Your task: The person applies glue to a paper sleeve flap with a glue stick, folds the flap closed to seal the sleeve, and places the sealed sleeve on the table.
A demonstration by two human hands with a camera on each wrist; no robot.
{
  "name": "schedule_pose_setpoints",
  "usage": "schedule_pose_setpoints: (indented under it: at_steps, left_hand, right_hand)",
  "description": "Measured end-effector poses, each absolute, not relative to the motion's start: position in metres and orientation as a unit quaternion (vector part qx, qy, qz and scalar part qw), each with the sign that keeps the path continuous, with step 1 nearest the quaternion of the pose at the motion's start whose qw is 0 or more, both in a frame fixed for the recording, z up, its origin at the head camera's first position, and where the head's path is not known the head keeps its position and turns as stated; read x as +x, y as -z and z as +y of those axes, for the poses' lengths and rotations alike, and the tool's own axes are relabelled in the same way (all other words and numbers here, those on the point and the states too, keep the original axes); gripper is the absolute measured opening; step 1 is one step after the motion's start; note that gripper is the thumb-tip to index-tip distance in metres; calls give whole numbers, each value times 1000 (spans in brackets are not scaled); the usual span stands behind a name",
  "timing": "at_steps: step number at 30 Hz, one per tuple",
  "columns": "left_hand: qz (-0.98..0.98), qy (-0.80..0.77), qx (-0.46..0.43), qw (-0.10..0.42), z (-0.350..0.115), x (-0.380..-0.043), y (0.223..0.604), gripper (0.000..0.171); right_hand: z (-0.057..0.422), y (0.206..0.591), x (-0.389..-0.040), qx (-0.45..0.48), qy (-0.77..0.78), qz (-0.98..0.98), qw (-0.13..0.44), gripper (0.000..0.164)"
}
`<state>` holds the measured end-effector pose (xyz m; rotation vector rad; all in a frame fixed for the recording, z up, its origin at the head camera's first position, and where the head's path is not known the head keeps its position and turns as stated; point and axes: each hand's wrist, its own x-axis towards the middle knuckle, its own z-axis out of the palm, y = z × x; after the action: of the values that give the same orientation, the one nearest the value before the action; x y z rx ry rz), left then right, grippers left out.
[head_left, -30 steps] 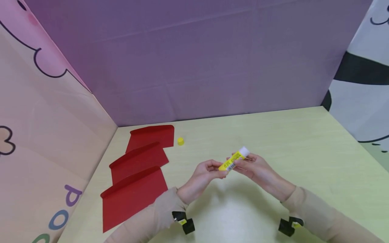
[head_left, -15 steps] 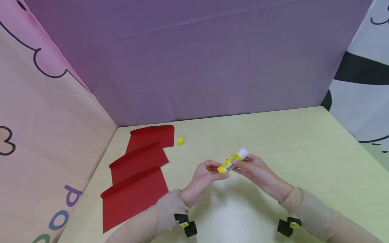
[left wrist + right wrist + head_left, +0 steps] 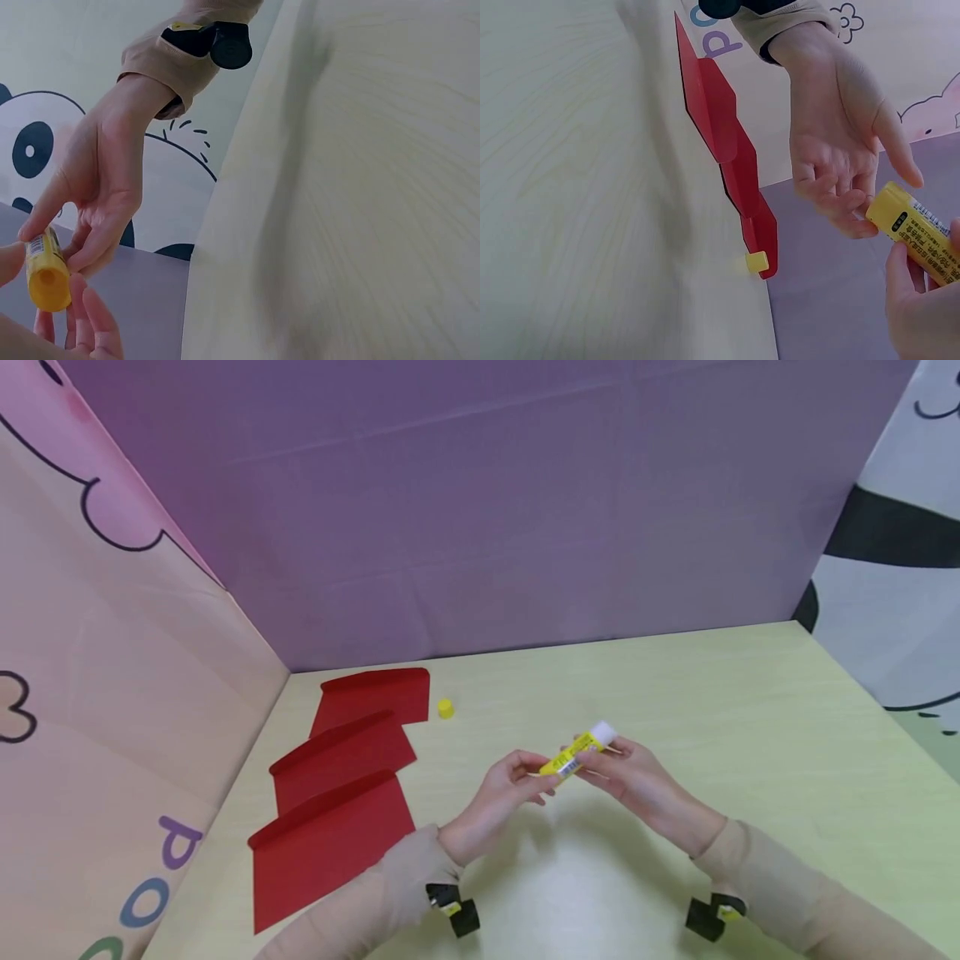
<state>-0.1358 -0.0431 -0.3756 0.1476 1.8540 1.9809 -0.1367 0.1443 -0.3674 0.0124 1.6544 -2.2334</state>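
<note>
A yellow glue stick is held up over the table, tilted, its white end toward the upper right and its cap off. My right hand grips the tube around its middle and upper part between thumb and fingers. At the yellow base, the thumb and fingertips of my left hand take hold from either side. The left wrist view looks onto the round base of the glue stick. Printed text on the tube faces the right wrist camera. On the table farther back stands the small yellow cap.
Three red paper envelopes lie in an overlapping row on the left of the pale wooden table, flaps raised along their far edges. A purple backdrop closes off the back. Printed panels stand at the left and right.
The left hand dips slightly with the glue stick's base, then rises again, shifting its fingers there. The right hand keeps its grip. Envelopes and cap stay put.
</note>
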Motion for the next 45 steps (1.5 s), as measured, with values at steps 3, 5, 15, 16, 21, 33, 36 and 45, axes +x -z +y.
schedule_pose_setpoints:
  at_steps: [3, 5, 15, 16, 21, 33, 36, 45]
  left_hand:
    - [654, -717, 58, 233, -46, -138, 376, 33]
    - [645, -721, 60, 245, -47, -138, 376, 35]
    - [601, -737, 85, 297, -50, -141, 381, 38]
    - [599, -736, 87, 302, -51, -141, 381, 38]
    - [586, -737, 97, 322, -52, -142, 382, 42]
    - [547, -751, 81, 360, -54, -144, 379, 28]
    - [553, -751, 75, 354, -55, -145, 378, 25]
    - [601, -738, 57, 303, -54, -144, 376, 26]
  right_hand:
    - [146, 367, -137, 1, 801, 570, 183, 54]
    - [146, 367, -137, -1, 808, 559, 184, 53]
    - [145, 368, -138, -12, 821, 541, 185, 37]
    - [145, 368, -138, -12, 820, 542, 186, 38]
    - [144, 368, -138, -14, 815, 546, 194, 53]
    - [145, 367, -138, -26, 801, 563, 202, 58]
    - [145, 367, -137, -25, 796, 569, 204, 60]
    - [145, 366, -136, -19, 800, 564, 203, 58]
